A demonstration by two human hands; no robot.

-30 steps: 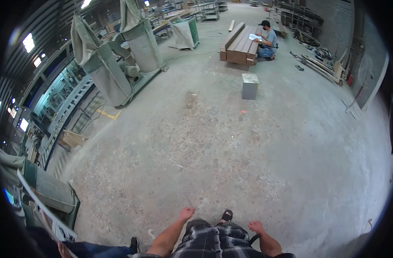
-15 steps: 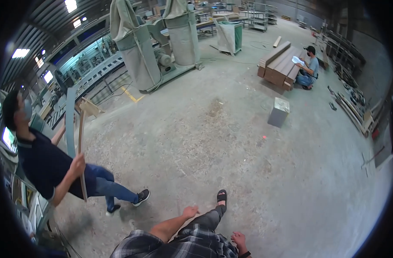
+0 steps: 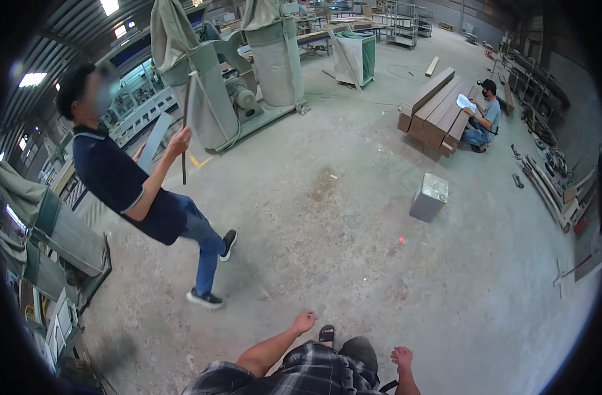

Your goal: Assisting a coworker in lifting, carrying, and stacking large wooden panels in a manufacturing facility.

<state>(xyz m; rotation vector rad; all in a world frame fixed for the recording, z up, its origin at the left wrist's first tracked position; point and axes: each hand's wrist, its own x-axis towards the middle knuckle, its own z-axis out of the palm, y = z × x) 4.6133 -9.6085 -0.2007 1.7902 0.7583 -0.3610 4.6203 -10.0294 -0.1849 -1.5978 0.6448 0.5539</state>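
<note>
My left hand [image 3: 305, 322] swings out in front of me over the concrete floor, fingers loosely curled, holding nothing. My right hand [image 3: 401, 357] hangs low beside my dark trousers, also holding nothing, fingers slightly apart. My sandalled foot [image 3: 326, 334] shows between them. A person in a dark shirt and blue jeans [image 3: 143, 191] walks at my left, carrying long thin wooden slats [image 3: 185, 125] upright in one hand.
A small metal box [image 3: 429, 196] stands on the floor ahead. A stack of timber planks [image 3: 436, 108] lies further back, with a seated person [image 3: 484, 122] reading a sheet beside it. Green dust-collector machines [image 3: 238, 79] stand at the back left. Machinery [image 3: 51, 243] lines the left.
The view has turned left and moved on; the person with the slats has come closer and more into view. My left arm has swung forward, my right hand has dropped lower.
</note>
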